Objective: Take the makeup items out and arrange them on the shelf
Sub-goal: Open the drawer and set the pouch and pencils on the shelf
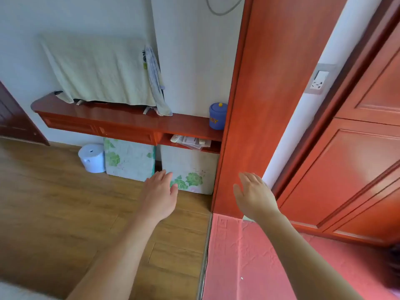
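Reaching forward, left hand [159, 192] and right hand [253, 194] spread, empty; one blue jar [217, 116] on shelf [129, 118].

A pale green cloth [97, 68] at upper left drapes over an object on the shelf [129, 120], concealing all but its metal feet [146, 109]; the blue jar [217, 115] at frame centre is partly masked by the red wooden panel [259, 105]. The papers [192, 142] in the open compartment beneath the shelf are too small to read. The grey cable loop [223, 9] is cut by the top edge, the dark door [15, 120] by the left edge, and a dark blurred form [392, 263] at lower right cannot be identified.
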